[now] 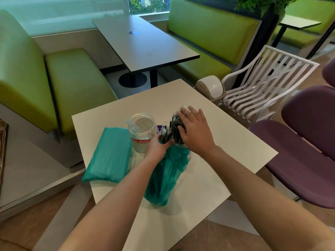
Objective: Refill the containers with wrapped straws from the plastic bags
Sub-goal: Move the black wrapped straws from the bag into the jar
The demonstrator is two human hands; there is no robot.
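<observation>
On the white table point(208, 178) my left hand point(157, 147) grips a bundle of black wrapped straws point(165, 135) poking out of an open teal plastic bag point(163, 178). My right hand point(194, 131) rests with spread fingers over more black straws point(175, 126) standing in a clear container, which it mostly hides. A second clear jar point(142, 132) with a red label stands just left of my left hand, holding only a straw or two. A closed, full teal bag point(109, 156) lies flat at the table's left side.
A white slatted chair point(257, 87) and a small swing-lid bin point(210, 87) stand beyond the table's right corner. Purple seats point(304, 160) are at the right, green benches point(76, 84) and a dark table point(145, 44) behind.
</observation>
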